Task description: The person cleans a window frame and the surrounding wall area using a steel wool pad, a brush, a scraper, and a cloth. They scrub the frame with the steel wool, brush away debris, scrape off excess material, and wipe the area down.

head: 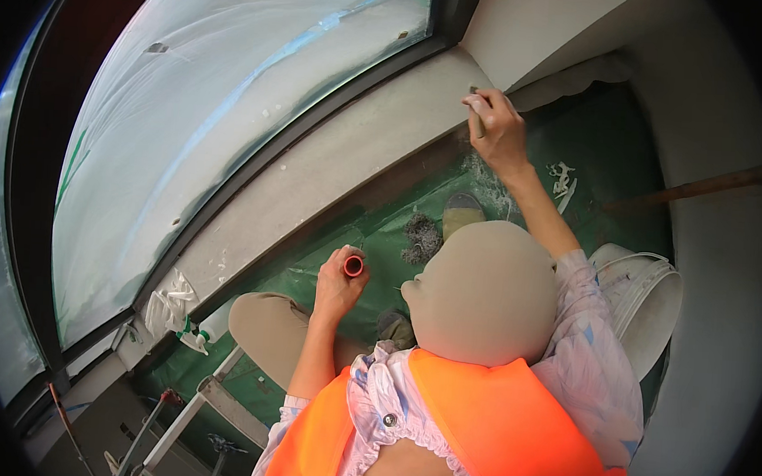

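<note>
My left hand (339, 286) is closed around a red-rimmed cylindrical handle (353, 266), seen end-on with a dark centre. Its other end is hidden below the fist. Farther out, my right hand (502, 131) grips a small tool with a tan handle (479, 123), possibly a brush. The tool's dark tip is close to the far end of the pale window sill (333, 163), near the wall corner. I cannot tell whether it touches the surface.
Plastic film covers the window (233, 85). Green sheeting (314, 260) on the floor bears grey fibrous debris (422, 239) and white scraps (561, 178). A white bucket (639, 293) lies tilted at right. A spray bottle (208, 332), crumpled plastic (171, 304) and a metal stepladder (230, 405) are at lower left.
</note>
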A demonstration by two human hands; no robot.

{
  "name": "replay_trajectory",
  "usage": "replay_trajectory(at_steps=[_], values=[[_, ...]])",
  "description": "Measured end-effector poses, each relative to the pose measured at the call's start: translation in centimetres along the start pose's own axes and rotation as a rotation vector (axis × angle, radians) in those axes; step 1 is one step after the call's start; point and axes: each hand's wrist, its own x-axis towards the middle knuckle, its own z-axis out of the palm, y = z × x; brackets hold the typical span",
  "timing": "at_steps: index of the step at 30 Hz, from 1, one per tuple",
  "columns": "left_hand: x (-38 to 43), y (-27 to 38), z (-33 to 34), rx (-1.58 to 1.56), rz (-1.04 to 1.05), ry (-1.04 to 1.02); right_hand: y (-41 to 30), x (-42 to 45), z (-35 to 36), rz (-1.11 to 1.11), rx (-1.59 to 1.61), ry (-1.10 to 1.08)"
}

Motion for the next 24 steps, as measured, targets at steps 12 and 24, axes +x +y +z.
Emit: replay_trajectory(at_steps=[12, 24], values=[[1.3, 0.2, 0.2, 0.031, 0.01, -0.062, 3.8, -2.6, -3.3, -0.157, -0.061, -0.562], [1.3, 1.4, 0.2, 0.085, 0.1, -0.094, 1.4, 3.3, 0.4, -0.256, -0.182, -0.285]])
